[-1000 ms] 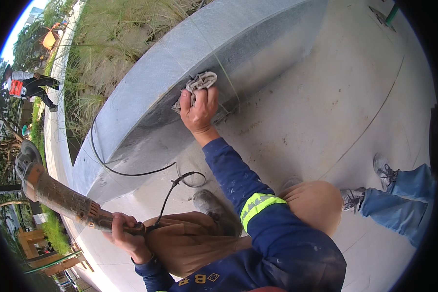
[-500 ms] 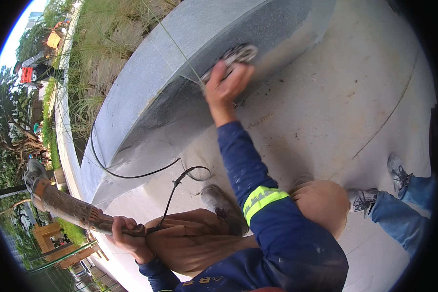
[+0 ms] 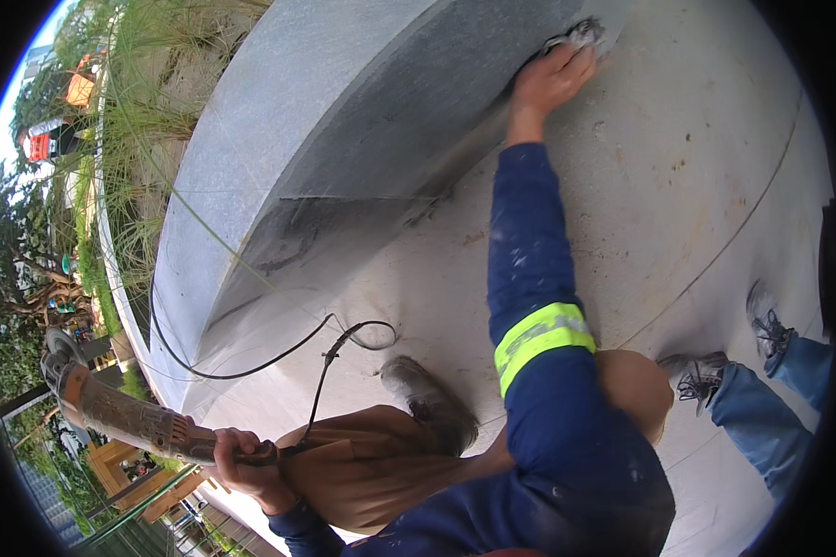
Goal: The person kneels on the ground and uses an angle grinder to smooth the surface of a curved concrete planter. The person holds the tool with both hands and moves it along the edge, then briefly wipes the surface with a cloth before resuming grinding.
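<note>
Low at the left, my left hand (image 3: 246,467) is closed round the rear grip of a dusty angle grinder (image 3: 130,413), whose disc end points up and to the left. A black cord (image 3: 241,376) runs from its grip and loops across the floor and the kerb. My right arm reaches far up, and my right hand (image 3: 548,85) presses a crumpled grey-and-white rag (image 3: 582,35) against the lower edge of a curved grey stone kerb (image 3: 381,121). Some of the rag is hidden by the fingers. The kerb's side face has darker smears and a thin joint line.
Another person's legs in blue jeans (image 3: 757,422) and dark laced shoes stand at the right on the pale floor (image 3: 641,232). Long grass (image 3: 149,102) grows behind the kerb. Far left are a person in an orange vest (image 3: 37,147) and a wooden frame (image 3: 111,469).
My right hand has slid the rag up and to the right along the kerb. My view has shifted slightly too. The left hand still holds the angle grinder in nearly the same place.
</note>
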The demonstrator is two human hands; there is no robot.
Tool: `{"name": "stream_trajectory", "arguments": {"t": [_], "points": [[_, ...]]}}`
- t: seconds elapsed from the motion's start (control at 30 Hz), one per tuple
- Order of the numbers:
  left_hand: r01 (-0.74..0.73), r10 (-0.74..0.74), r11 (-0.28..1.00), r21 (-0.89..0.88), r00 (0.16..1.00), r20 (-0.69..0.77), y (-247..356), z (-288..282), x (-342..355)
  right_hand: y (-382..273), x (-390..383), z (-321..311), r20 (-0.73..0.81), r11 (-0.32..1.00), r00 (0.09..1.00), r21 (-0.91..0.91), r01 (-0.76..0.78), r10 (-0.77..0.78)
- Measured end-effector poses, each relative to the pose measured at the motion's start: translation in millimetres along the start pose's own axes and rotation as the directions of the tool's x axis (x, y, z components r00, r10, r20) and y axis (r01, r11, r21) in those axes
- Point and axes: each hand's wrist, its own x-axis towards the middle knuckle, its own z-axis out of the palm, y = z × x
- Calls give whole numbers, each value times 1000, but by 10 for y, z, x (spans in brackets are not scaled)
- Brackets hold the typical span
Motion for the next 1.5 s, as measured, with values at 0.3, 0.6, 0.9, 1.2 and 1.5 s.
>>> {"name": "stream_trajectory", "arguments": {"t": [0.3,0.6,0.9,1.2,1.5], "points": [[-12,12,998,-67,1000,-3,56,153,-86,-1195,-2114,-1014,476,949,874,219,-227,99],[100,-93,975,-197,995,46,98,36,-59,793,182,-20,208,916,898,26,-401,387],[89,-90,986,-141,996,-5,37,19,-31,-1863,-2342,-1079,446,872,879,484,-75,-172],[59,-58,983,-175,998,12,80,-56,-52,321,985,441,163,999,987,39,-16,9],[63,-68,973,-222,998,-16,1,-43,-15,-1716,-2066,-887,431,928,894,370,-52,-122]]}}
